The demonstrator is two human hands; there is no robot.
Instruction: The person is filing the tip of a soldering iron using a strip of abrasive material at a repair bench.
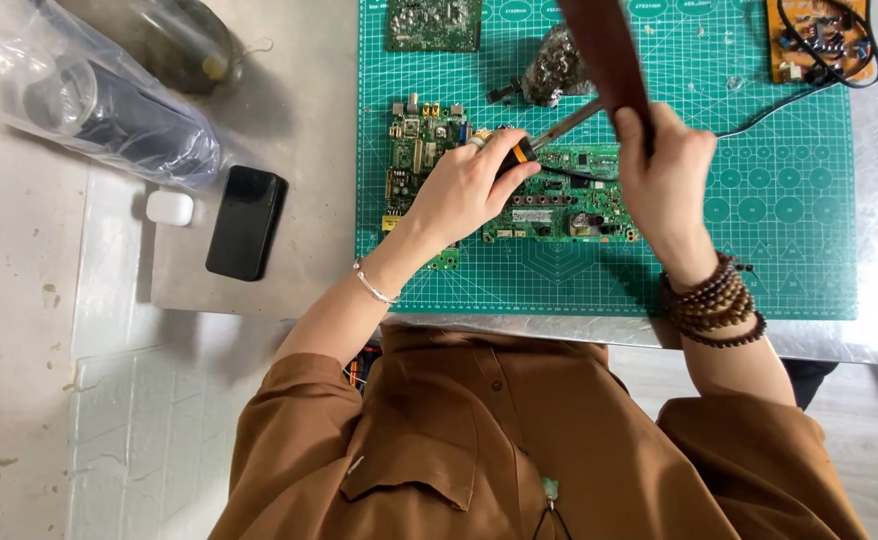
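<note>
A clear bag lay far left, then a white case beside a black phone. My left hand was curled shut around a screwdriver, its handle in my fingers, over the green board on the cutting mat. My right hand gripped a dark brown handle, fingers wrapped tight.

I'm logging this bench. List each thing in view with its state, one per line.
Left hand: grip shut on screwdriver.
Right hand: grip shut on dark brown handle, raised.
Green circuit board: flat on cutting mat, under both hands.
Phone: screen dark, lying flat.
White earbud case: closed.
</note>
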